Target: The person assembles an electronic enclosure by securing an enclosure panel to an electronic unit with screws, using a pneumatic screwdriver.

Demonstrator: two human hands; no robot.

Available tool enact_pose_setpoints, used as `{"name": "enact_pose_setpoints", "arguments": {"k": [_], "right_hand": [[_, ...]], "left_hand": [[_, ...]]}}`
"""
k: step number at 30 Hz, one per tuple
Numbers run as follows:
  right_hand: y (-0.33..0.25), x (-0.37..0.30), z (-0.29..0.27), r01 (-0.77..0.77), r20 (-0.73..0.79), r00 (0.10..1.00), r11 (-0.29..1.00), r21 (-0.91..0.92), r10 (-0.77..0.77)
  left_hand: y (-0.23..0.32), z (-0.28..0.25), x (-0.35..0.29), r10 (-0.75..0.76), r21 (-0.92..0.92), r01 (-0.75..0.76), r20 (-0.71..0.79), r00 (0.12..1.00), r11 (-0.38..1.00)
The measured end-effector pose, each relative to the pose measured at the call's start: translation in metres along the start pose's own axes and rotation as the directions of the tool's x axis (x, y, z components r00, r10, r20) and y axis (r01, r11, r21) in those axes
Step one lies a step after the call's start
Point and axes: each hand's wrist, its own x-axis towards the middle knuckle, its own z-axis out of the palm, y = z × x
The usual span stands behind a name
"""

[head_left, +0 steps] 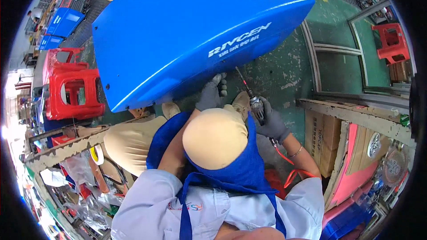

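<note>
A large blue panel-like cover (191, 31) with white lettering and small dark screws fills the upper middle. Just below its near edge is my left hand (210, 94), in a grey glove. Its fingers are curled; whatever they may hold is hidden. My right hand (272, 124), also gloved in grey, wraps round the body of a power screwdriver (256, 106). The tool's long bit (242, 78) has a red band and slants up toward the cover's lower edge, its tip close to that edge. A red hose or cord (284, 156) trails from the tool's rear beside my right wrist.
Stacked red stools (73, 91) stand on the left, and another red stool (392, 43) at far right. A metal frame (336, 50) is at right. Worn benches flank my knees, the left one (66, 149) with bags and tape, the right one (356, 115) above a cardboard box (321, 140).
</note>
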Motion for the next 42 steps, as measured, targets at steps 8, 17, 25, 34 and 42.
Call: {"name": "enact_pose_setpoints", "arguments": {"k": [8,17,25,34,42], "right_hand": [[-0.061,0.001,-0.028,-0.103,0.169,0.981,0.992,0.07,0.09],[-0.069,0.007,-0.02,-0.039,0.092,0.995,0.996,0.083,0.032],[-0.072,0.006,-0.018,-0.021,0.09,0.996,0.976,0.217,0.001],[-0.067,0.004,-0.02,-0.175,0.251,0.967,0.82,0.545,0.04],[-0.071,0.008,-0.03,0.005,0.047,0.999,0.991,0.134,-0.012]], "left_hand": [[0.048,0.031,-0.029,0.081,-0.056,-0.068,0.271,0.959,0.996],[0.05,0.037,-0.022,0.134,-0.016,-0.138,0.373,0.918,0.99],[0.046,0.041,-0.017,0.139,0.042,-0.16,0.315,0.939,0.986],[0.04,0.043,-0.013,0.124,-0.004,-0.129,0.298,0.947,0.992],[0.039,0.034,-0.015,0.086,-0.253,0.016,0.387,0.918,0.967]]}}
